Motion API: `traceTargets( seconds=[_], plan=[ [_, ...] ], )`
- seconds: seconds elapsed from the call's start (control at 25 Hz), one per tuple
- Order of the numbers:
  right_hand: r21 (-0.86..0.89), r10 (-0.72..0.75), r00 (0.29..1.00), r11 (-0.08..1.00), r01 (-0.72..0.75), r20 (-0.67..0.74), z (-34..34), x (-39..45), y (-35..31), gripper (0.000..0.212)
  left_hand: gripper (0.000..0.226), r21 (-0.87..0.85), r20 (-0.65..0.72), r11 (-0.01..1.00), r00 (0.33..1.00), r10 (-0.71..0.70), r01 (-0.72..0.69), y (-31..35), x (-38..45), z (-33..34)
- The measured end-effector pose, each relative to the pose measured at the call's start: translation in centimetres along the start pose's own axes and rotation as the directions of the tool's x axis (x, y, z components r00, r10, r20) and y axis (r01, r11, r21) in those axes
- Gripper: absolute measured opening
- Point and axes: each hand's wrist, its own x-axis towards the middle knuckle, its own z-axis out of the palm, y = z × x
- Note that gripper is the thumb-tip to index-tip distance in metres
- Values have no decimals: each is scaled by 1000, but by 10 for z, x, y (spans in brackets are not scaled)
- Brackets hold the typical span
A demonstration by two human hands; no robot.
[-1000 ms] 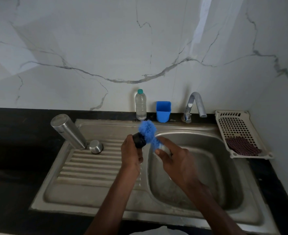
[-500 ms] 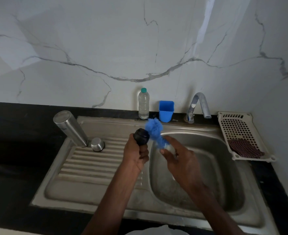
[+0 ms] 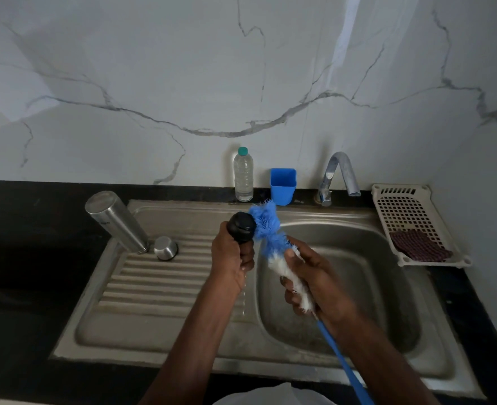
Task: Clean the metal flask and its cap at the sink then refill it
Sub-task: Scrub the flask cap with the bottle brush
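Left hand [image 3: 232, 258] has its fingers curled round the black cap [image 3: 241, 228], holding it up over the edge of the sink basin [image 3: 358, 287]. Right hand [image 3: 314, 285] is wrapped round the bottle brush [image 3: 270, 238] way up on the white bristles, not on the blue handle, and the blue tip is pressed against the side of the cap.

So what could go sideways? Choking up on wet bristles like that looks like a slippery, squishy grip, so I'd guess the brush could twist or skid off the cap instead of scrubbing it. The cap is small and probably wet too, so a hard push could pop it out of the left hand and down into the basin.

The metal flask [image 3: 115, 222] sits upside down on the drainboard left of the basin, looking tilted, with a small steel cup [image 3: 165, 248] touching its base. An elbow swing that way might knock it over. The tap [image 3: 339, 176] behind the basin doesn't seem to be running, so rinsing and the refill are both not yet done.
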Motion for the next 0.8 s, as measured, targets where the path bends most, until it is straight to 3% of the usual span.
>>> traceTargets(
  seconds=[0.16,0.24,0.32,0.4,0.48,0.52,0.56,0.6,0.64,0.68,0.72,0.76,0.8],
  plan=[
    [152,176,983,972,-182,49,-3,9,-8,22,42,246,-32,962,991,130,-118,-12,-9,12],
    [243,256,960,930,-276,111,-2,7,-8,24,33,329,-96,911,951,294,-248,-13,0,11],
    [452,328,905,787,-421,272,-5,2,-1,26,27,476,-67,779,866,496,-409,-16,8,6],
    [642,293,838,542,-543,461,-16,5,6,39,24,642,79,564,776,625,-519,-26,5,6],
    [693,251,809,420,-585,531,-23,7,10,34,23,746,125,433,745,656,-506,-34,2,7],
    [684,267,801,419,-597,536,-22,5,13,31,25,801,90,404,756,648,-442,-34,5,5],
    [660,321,801,455,-598,505,-20,1,14,28,26,846,45,390,778,627,-363,-32,11,2],
    [611,380,831,564,-556,406,-18,-3,15,24,27,863,13,393,791,611,-318,-30,14,-2],
    [500,389,892,739,-451,229,-17,-7,16,22,27,859,1,406,792,611,-314,-32,18,-6],
    [303,313,949,902,-307,32,-17,-9,18,24,28,845,2,419,785,619,-333,-34,18,-9],
    [51,160,979,987,-154,-125,-15,-11,20,28,28,826,-3,444,784,620,-348,-36,17,-10],
    [-198,-14,977,980,-29,-213,-12,-12,22,31,30,797,-28,493,793,608,-350,-36,16,-10],
    [-419,-161,959,907,49,-235,-9,-12,24,33,31,756,-57,558,815,577,-343,-36,15,-10]
  ],
)
